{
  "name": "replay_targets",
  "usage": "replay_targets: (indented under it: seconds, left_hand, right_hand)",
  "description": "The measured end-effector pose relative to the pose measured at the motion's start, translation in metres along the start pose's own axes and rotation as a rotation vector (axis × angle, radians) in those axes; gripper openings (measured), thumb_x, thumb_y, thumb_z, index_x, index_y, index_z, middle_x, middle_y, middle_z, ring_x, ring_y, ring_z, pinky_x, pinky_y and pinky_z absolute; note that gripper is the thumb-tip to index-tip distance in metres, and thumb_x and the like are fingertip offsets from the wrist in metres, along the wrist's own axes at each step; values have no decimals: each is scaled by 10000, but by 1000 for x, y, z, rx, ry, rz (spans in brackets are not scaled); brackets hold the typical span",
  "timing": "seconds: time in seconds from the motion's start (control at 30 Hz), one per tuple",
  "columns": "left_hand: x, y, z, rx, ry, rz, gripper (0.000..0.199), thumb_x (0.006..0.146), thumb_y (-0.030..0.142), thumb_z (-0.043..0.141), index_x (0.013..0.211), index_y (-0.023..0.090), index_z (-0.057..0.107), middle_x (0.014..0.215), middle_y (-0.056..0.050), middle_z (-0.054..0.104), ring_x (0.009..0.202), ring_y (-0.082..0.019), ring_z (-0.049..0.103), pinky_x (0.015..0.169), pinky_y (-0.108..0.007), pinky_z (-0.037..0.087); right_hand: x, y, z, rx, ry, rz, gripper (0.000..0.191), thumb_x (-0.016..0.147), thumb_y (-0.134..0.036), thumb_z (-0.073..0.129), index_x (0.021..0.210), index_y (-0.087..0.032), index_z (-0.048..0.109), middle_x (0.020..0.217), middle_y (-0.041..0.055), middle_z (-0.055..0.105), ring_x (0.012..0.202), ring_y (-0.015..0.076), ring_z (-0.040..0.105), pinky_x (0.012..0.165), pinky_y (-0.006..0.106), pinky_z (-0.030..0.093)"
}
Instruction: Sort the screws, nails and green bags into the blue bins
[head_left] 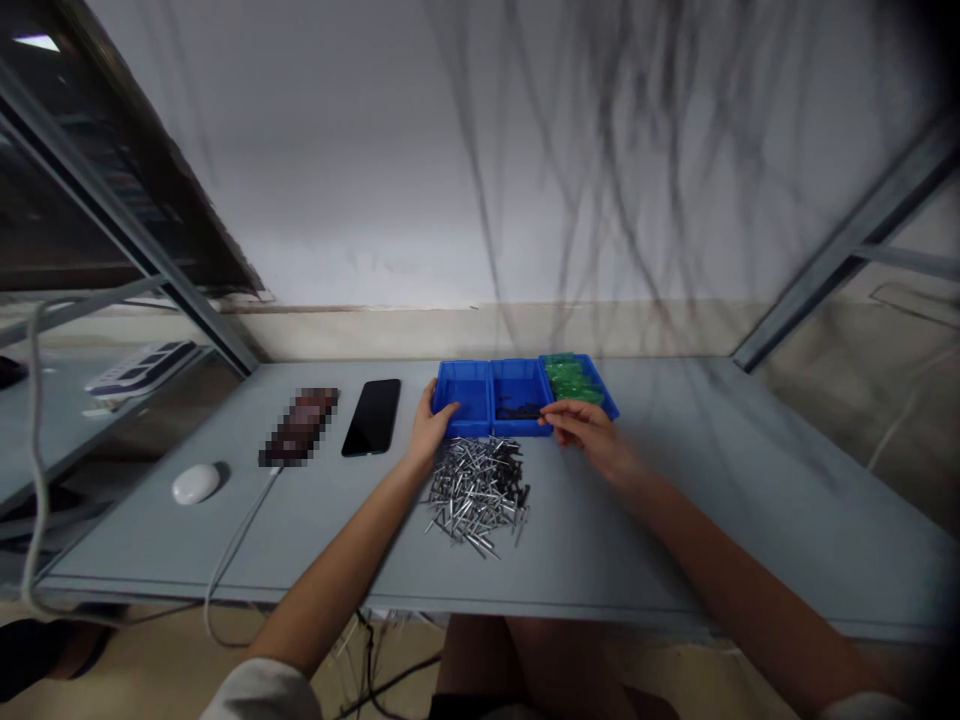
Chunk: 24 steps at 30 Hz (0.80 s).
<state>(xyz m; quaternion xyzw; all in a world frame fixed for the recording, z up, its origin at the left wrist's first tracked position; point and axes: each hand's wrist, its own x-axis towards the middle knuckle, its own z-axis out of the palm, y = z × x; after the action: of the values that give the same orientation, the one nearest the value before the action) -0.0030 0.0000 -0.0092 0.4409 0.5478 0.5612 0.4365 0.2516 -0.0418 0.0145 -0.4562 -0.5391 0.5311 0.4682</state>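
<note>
Blue three-compartment tray (459, 382), loose steel rivets (477, 495) at its six o'clock.
Left hand (431, 428) open against tray; right hand (589, 435), fingers curled, grip unclear, at dark pieces (517, 411); green pieces (571, 380) occupy right compartment; rivets remain heaped.

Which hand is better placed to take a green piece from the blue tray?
Probably the right hand: its fingers are at the tray's front edge, close to the green pieces. The left hand is at the opposite end of the blue tray, farther away.
</note>
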Motion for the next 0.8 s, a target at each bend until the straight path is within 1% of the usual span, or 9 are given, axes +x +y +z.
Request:
replay_targets:
  seconds: [0.13, 0.2, 0.27, 0.37, 0.4, 0.47, 0.57, 0.7, 0.8]
  left_hand:
    - [1, -1, 0, -5, 5, 5, 648, 708, 209, 703, 1331, 211, 527, 1421, -115, 521, 1297, -266, 497, 1124, -410, 354]
    - [1, -2, 0, -1, 6, 1, 650, 711, 210, 700, 1336, 214, 521, 1431, -112, 512, 1298, -262, 496, 1125, -410, 353]
    - [2, -3, 0, 0, 6, -1, 651, 711, 210, 700, 1336, 215, 520, 1432, -110, 511, 1299, -261, 495, 1129, -404, 349]
    - [2, -2, 0, 3, 4, -1, 657, 706, 213, 705, 1337, 206, 522, 1432, -117, 508, 1302, -269, 492, 1129, -399, 348]
    - [1, -1, 0, 7, 3, -2, 659, 706, 214, 707, 1339, 205, 522, 1433, -119, 507, 1303, -272, 490, 1129, -403, 348]
    - [1, -1, 0, 18, 8, -5, 655, 708, 215, 707, 1337, 212, 525, 1432, -115, 509, 1306, -274, 486, 1132, -413, 343]
    - [1, -1, 1, 15, 15, -9, 651, 707, 209, 705, 1334, 223, 528, 1429, -104, 514, 1307, -266, 486, 1137, -410, 335]
    - [1, 0, 1, -2, -1, -7, 659, 714, 211, 696, 1347, 218, 514, 1437, -105, 507, 1307, -258, 488, 1132, -394, 345]
    - [0, 1, 1, 0, 1, -1, 660, 711, 199, 695, 1347, 196, 515, 1423, -117, 519, 1311, -261, 485, 1136, -386, 340]
  right_hand:
    - [3, 5, 2, -127, 1, -49, 315, 713, -467, 724, 860, -188, 720, 736, 26, 677, 514, 101, 506, 511, 264, 429]
    - [6, 10, 1, -179, -9, -81, 330, 725, -473, 716, 887, -186, 718, 715, 20, 668, 490, 99, 501, 493, 263, 423]
    - [8, 15, 0, -219, -26, -111, 341, 752, -458, 697, 965, -191, 710, 778, 33, 689, 483, 98, 502, 482, 264, 424]
    - [8, 16, -1, -258, -58, -147, 358, 785, -419, 672, 1072, -206, 682, 961, 70, 709, 508, 95, 516, 497, 269, 441]
    - [7, 15, -1, -282, -63, -158, 350, 791, -406, 666, 1077, -206, 681, 963, 71, 708, 521, 98, 520, 507, 269, 444]
    - [3, 11, 0, -374, -67, -177, 296, 804, -377, 649, 1038, -201, 695, 884, 57, 703, 556, 114, 532, 532, 269, 440]
    - [-5, 4, 4, -582, -70, -213, 214, 825, -325, 619, 971, -203, 717, 794, 36, 691, 614, 140, 557, 580, 275, 434]
    - [-9, 3, 5, -836, -168, -271, 204, 847, -279, 595, 986, -212, 729, 814, 38, 710, 653, 160, 595, 647, 292, 433]
    - [-8, 7, 6, -915, -279, -250, 220, 848, -271, 604, 1016, -206, 731, 792, 42, 712, 654, 169, 609, 638, 286, 419]
